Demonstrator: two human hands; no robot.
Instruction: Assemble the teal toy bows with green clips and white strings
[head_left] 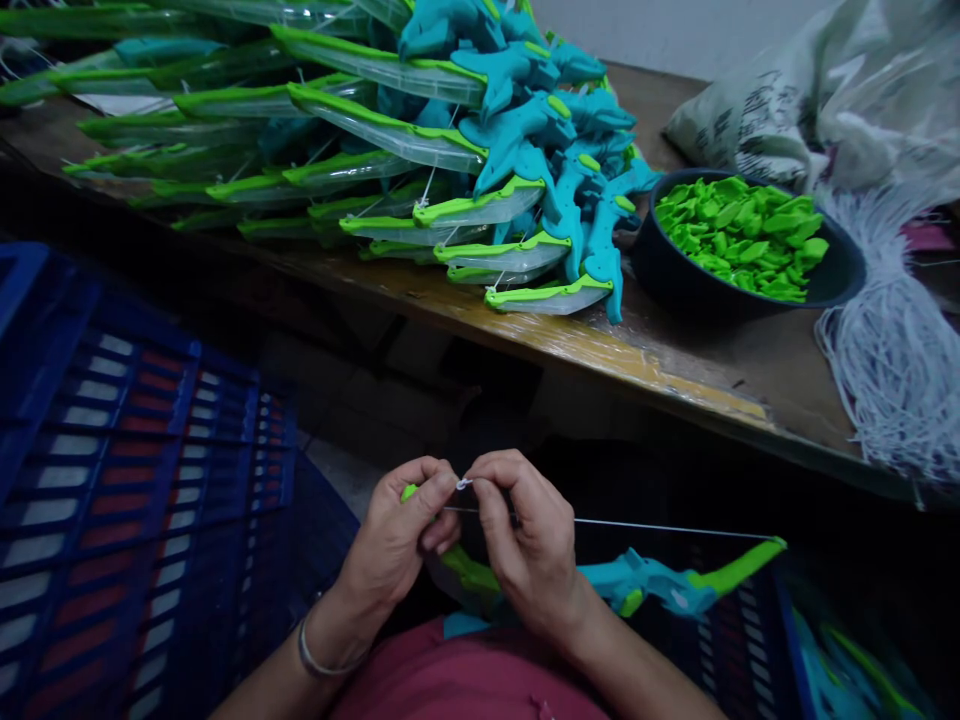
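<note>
The left grip (409, 515) is curled around the bow (739, 572), mostly hiding its left tip, the right grip (525, 530) pinches string (464, 484), and the left crate (112, 440) is cut off.

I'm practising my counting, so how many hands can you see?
2. The left hand pinches the left side of a small knot in white string; the right hand pinches its right side. Both are in front of the table. No other hands show.
</note>
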